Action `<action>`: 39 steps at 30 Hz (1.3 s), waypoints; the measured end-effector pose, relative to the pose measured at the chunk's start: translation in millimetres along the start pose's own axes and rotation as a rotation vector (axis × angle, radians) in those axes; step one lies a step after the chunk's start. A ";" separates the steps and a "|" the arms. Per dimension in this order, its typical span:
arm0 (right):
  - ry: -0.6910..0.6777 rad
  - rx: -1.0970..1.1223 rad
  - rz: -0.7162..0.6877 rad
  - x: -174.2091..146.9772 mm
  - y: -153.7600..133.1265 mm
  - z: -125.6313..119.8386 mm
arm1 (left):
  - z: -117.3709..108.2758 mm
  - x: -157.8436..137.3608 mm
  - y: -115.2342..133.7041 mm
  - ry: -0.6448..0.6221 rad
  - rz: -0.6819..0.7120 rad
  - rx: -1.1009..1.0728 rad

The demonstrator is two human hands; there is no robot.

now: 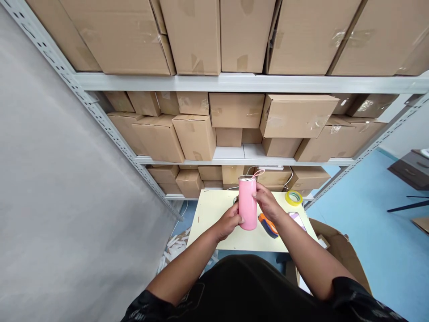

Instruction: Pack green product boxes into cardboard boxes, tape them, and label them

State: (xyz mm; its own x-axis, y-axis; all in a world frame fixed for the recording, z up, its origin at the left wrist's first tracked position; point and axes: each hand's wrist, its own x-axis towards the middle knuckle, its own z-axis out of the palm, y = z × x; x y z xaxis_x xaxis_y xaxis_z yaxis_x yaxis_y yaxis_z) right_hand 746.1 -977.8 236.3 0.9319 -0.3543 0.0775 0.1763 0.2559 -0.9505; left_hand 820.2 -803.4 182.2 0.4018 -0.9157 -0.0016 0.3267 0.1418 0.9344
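Grip: both hands closed on the glossy pink cylindrical bottle with a silvery rim (248,208). Left hand (229,221) pinches the lower left side, right hand (267,203) the upper right. Bottle is roughly upright over the middle of the pale yellow rectangular tabletop (209,212); can't tell if its base touches.

Risks, my read:
- Smooth-looking wall, side holds at different heights: uneven squeeze could twist or drop it.
- Pink cord loop (259,172) at the top sits by the right fingers; could snag.
- Orange-and-blue handheld tool (268,226) is just right of the base; a careless set-down could land on it and tip.
- Right forearm passes over the tool and near the lit-screen phone (296,220) by the right edge; a low sweep could knock either.
- Yellow ring-shaped tape roll (293,202) sits at the far right corner; a nudge could send it off.

Room: widest toward the left edge, bar a small brown scrap (198,219). Far edge is tight under the pale metal rack (234,83). Beyond the right edge, an open brown cardboard box (346,252).
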 end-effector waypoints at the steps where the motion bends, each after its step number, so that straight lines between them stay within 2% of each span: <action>1: -0.025 -0.019 0.000 -2.0 0.6 0.3 | -1.3 -0.5 -1.8 -0.024 0.011 0.011; 3: -0.050 -0.067 -0.002 -4.7 3.1 1.1 | -1.4 -0.4 -4.2 -0.066 0.045 0.033; 5: -0.019 -0.157 -0.054 -5.3 7.4 2.7 | 1.6 1.7 -6.9 -0.068 0.109 0.050; 7: 0.065 -0.285 -0.148 -4.7 12.6 5.4 | 6.4 5.4 -11.3 -0.016 0.186 0.054; 10: 0.167 -0.450 -0.227 -4.7 19.4 9.5 | 11.2 9.5 -18.2 0.141 0.236 0.103; 12: 0.117 -0.459 -0.223 -7.2 21.2 10.4 | 10.1 8.6 -19.6 0.195 0.215 0.149; 13: 0.061 -0.427 -0.206 -9.1 21.2 10.1 | 8.3 6.9 -18.9 0.182 0.197 0.160; 15: -0.055 -0.333 -0.145 -13.2 20.0 8.8 | 4.1 2.6 -15.7 0.091 0.155 0.144; 17: -0.105 -0.267 -0.079 -16.2 18.7 8.3 | 1.2 -0.5 -12.6 -0.011 0.130 0.118; 20: -0.018 -0.290 -0.107 -15.6 20.5 12.2 | 2.2 1.3 -14.9 -0.053 0.183 0.067; 24: 0.213 -0.400 -0.175 -9.3 27.9 19.2 | 7.9 9.6 -28.8 0.132 0.291 0.059; 25: 0.234 -0.414 -0.160 -8.3 29.0 19.6 | 8.5 10.4 -31.4 0.176 0.292 0.073; 27: 0.191 -0.393 -0.123 -8.3 28.5 18.4 | 7.8 9.1 -33.0 0.204 0.260 0.083; 29: 0.085 -0.301 -0.072 -10.6 24.8 15.8 | 5.2 4.3 -30.5 0.173 0.205 0.036; 32: -0.067 -0.114 0.078 -15.7 17.2 13.5 | 0.6 -4.4 -24.1 0.067 0.106 -0.135; 35: -0.136 -0.059 0.166 -19.3 12.9 16.2 | -0.8 -8.6 -20.4 -0.079 0.039 -0.278; 37: -0.071 -0.118 0.085 -20.0 13.2 19.6 | 0.6 -7.8 -19.4 -0.106 0.066 -0.262; 39: 0.035 -0.218 -0.068 -19.7 16.1 22.5 | 3.2 -5.2 -18.6 -0.066 0.141 -0.155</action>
State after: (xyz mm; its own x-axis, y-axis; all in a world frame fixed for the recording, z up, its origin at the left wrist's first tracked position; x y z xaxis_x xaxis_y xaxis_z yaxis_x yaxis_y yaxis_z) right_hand 737.7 -946.5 226.3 0.9079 -0.3961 0.1369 0.1625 0.0316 -0.9862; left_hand 809.3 -802.5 165.9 0.3976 -0.9046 0.1536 0.4012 0.3219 0.8576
